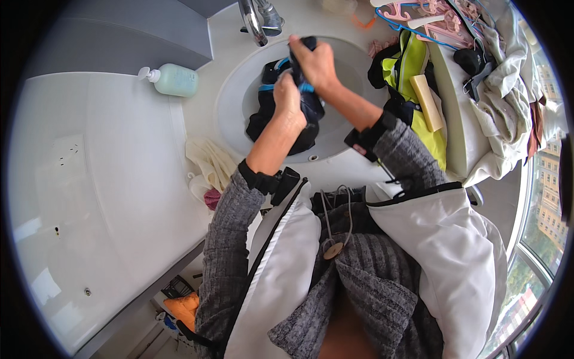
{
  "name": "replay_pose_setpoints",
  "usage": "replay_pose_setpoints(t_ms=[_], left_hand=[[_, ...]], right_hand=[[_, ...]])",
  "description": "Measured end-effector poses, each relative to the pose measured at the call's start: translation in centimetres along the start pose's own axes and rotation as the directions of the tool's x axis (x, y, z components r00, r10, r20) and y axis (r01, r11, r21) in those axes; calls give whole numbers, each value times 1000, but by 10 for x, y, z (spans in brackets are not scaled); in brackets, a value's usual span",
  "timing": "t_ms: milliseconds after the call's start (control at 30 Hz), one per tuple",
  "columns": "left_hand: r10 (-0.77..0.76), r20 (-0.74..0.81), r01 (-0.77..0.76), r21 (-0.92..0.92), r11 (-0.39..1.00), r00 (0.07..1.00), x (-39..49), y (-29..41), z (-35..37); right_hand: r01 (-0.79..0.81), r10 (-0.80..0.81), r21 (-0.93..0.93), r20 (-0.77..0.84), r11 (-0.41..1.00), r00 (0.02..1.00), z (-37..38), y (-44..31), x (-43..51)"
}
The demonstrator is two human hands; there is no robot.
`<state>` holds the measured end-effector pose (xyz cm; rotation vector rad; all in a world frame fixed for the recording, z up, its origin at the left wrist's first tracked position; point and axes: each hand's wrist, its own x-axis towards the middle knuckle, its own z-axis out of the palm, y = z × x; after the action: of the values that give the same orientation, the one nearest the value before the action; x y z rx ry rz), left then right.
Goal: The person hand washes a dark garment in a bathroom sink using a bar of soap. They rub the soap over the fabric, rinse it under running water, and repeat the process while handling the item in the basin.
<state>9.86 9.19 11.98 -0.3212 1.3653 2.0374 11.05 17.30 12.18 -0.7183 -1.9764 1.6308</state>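
Over the oval washbasin (229, 99), my left hand (289, 96) and my right hand (316, 63) both grip a bunched part of a dark garment (264, 121). Bright blue bands cross the dark cloth. Its lower part hangs down into the basin, where shallow water seems to stand. My right hand sits a little higher and farther from me than the left. Which part of the garment is between my fingers cannot be made out. Above the basin's far rim is a chrome faucet (253, 27).
A pump bottle of pale green liquid (177, 80) lies left of the basin. Cream cloth (208, 161) rests at the front left. On the right are a yellow-and-black garment (410, 58), a yellow soap bar (426, 103), pink hangers (444, 22) and pale clothes (504, 112) near a window.
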Motion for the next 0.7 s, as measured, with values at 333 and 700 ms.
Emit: replay_pose_setpoints(t_ms=[333,700], left_hand=[[137,315,-207,202,957,939,15,44,18],[111,468,-312,377,872,876,-10,32,-30]], right_hand=[[-278,12,382,570,881,822,-68,3,23],[-280,-79,622,484,731,871,-93,-104,44]])
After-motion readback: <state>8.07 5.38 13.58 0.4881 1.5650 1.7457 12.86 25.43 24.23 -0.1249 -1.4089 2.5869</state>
